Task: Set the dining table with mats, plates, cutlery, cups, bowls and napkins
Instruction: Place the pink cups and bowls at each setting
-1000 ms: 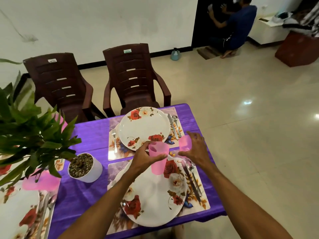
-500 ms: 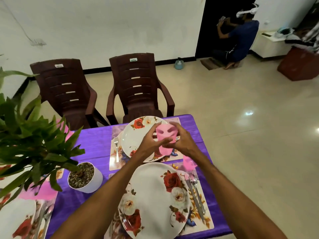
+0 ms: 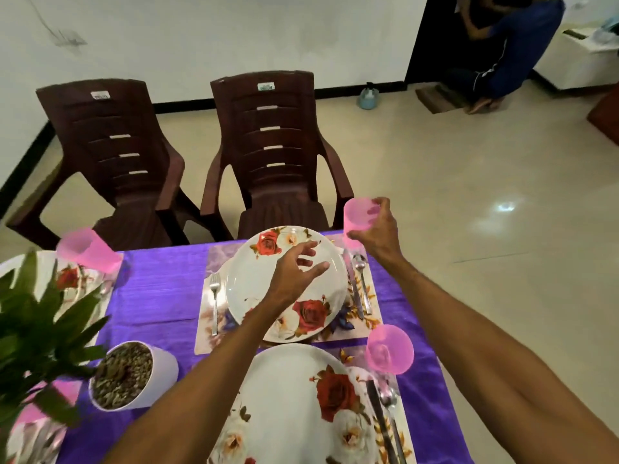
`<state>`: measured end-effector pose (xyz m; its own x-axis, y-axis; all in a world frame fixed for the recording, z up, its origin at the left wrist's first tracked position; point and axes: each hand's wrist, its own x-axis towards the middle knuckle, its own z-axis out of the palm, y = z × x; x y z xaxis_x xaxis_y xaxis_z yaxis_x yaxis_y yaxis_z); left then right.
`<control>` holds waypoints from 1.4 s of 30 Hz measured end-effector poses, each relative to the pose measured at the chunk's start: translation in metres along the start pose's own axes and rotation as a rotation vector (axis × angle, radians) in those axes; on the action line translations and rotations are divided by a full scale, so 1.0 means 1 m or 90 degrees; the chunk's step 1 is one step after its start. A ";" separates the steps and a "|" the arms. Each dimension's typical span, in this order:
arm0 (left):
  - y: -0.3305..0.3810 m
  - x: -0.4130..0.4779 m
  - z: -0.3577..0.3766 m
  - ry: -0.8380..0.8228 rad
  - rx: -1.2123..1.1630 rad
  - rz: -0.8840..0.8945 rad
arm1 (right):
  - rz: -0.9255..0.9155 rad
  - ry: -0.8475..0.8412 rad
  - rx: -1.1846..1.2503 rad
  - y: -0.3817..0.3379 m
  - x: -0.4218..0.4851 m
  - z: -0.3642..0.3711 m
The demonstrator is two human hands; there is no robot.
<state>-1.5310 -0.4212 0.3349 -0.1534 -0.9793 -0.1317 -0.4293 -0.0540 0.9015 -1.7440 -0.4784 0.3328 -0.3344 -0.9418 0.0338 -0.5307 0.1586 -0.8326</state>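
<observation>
Nearest, on the purple-clothed bench (image 3: 157,296), the near plate (image 3: 284,390) lies bare on its mat. The near cup (image 3: 389,349) stands upright just beside the plate's far right rim, and looks empty as far as its mouth shows. The right forearm passes close by that cup, so I judge a careless pull back could knock it over. To the left, the white pot (image 3: 165,368) holds pebbles and a leafy plant.

Further out, the left hand (image 3: 294,269) hovers over the far plate (image 3: 244,283), fingers spread and holding nothing. That plate carries no food.

At the far right corner of the far mat (image 3: 209,262), beyond the knife (image 3: 351,286) and spoon (image 3: 363,279), the right hand (image 3: 378,232) wraps its fingers round the far cup (image 3: 355,217). The cup is upright and nothing shows in it. Whether its base touches the bench I cannot tell. It is close to the bench's far edge, so letting go early or off-level could send it over.
</observation>
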 end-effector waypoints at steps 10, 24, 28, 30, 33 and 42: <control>-0.033 0.009 0.006 0.038 -0.005 -0.033 | 0.023 -0.028 -0.044 0.034 0.026 0.029; -0.032 -0.004 0.010 0.049 0.013 -0.029 | 0.012 -0.060 -0.048 0.038 0.008 0.020; -0.026 -0.017 0.009 0.046 0.013 -0.016 | -0.017 -0.042 -0.058 0.034 -0.011 0.008; -0.020 -0.026 0.008 0.048 0.016 -0.008 | -0.049 -0.018 -0.075 0.028 -0.026 0.000; -0.010 -0.040 0.005 0.053 0.022 0.005 | -0.100 0.034 -0.101 0.014 -0.057 -0.013; 0.009 -0.123 -0.027 0.081 0.032 0.028 | -0.169 -0.030 -0.068 -0.047 -0.186 -0.018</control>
<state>-1.4920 -0.3061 0.3700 -0.0598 -0.9976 -0.0358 -0.4690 -0.0036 0.8832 -1.6710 -0.3048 0.3757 -0.1379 -0.9670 0.2143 -0.6750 -0.0666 -0.7348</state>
